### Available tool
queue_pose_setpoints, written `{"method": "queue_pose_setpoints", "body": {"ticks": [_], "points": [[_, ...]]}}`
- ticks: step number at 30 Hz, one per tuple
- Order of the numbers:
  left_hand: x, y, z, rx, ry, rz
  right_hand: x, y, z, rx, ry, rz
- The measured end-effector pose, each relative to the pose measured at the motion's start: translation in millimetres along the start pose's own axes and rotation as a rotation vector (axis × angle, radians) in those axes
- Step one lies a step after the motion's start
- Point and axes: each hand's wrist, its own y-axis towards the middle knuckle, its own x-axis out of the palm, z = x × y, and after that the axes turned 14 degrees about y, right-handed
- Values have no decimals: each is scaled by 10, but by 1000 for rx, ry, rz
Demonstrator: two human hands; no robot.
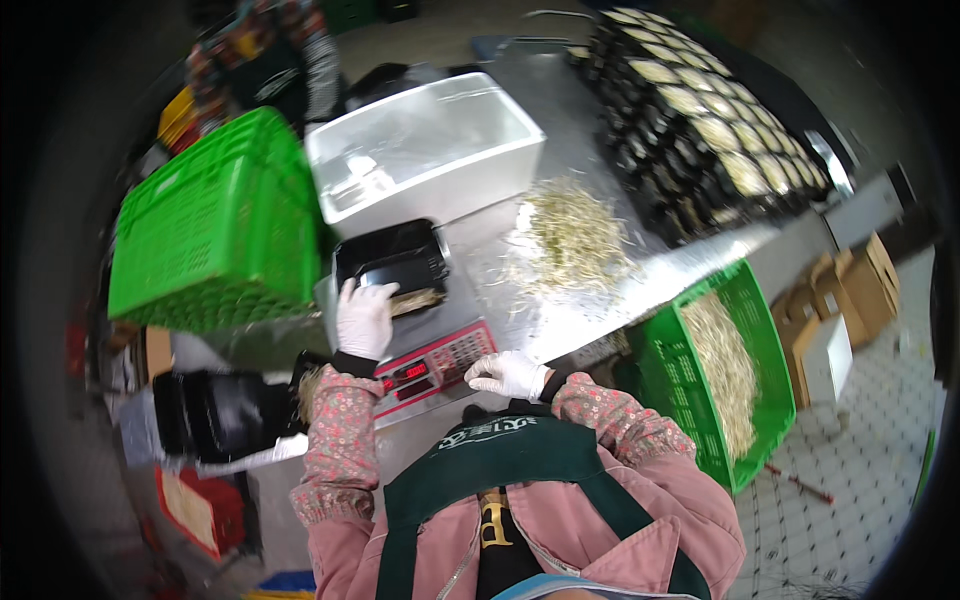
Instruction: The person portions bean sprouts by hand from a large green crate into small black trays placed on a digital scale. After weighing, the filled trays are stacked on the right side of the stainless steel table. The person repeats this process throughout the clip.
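My left hand [364, 321], in a white glove, reaches over the near left part of a black plastic tray [394, 259]. Its fingertips are next to a small bundle of thin pale strands [416, 301] in the tray; whether they grip anything is unclear. The tray sits on the platform of a digital scale with a red-edged control panel [435, 367]. Beside the keypad's right end, my gloved right hand [508, 373] has its fingers loosely curled with a gap at the thumb, and nothing shows in it. A loose heap of pale strands [570, 236] lies on the metal table [532, 82].
A white foam box [435, 187] stands behind the scale, with green crates [217, 225] at left. Filled black trays [705, 112] are stacked far right. A green crate of strands [720, 375] is at right; empty black trays [225, 412] lie left. A person [270, 67] stands opposite.
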Motion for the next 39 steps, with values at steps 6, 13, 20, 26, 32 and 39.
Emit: {"method": "queue_pose_setpoints", "body": {"ticks": [6, 13, 20, 26, 32, 39], "points": [[-486, 430, 665, 40, -282, 263, -232, -773, 994, 72, -256, 1001], [134, 516, 2267, -30, -948, -128, -257, -236, 1527, -130, -470, 286], [1752, 416, 2836, -589, -427, -531, -2104, -716, 2316, 78, -497, 762], [2469, 1167, 3096, -718, -160, -330, -2655, -739, 2997, 602, -374, 1253], [2559, 1559, 3420, -471, -509, -20, -2850, -37, 2561, -109, 15, 957], [3024, 1764, 2477, -997, -57, -382, -4138, 666, 3461, 320, -366, 1166]]}}
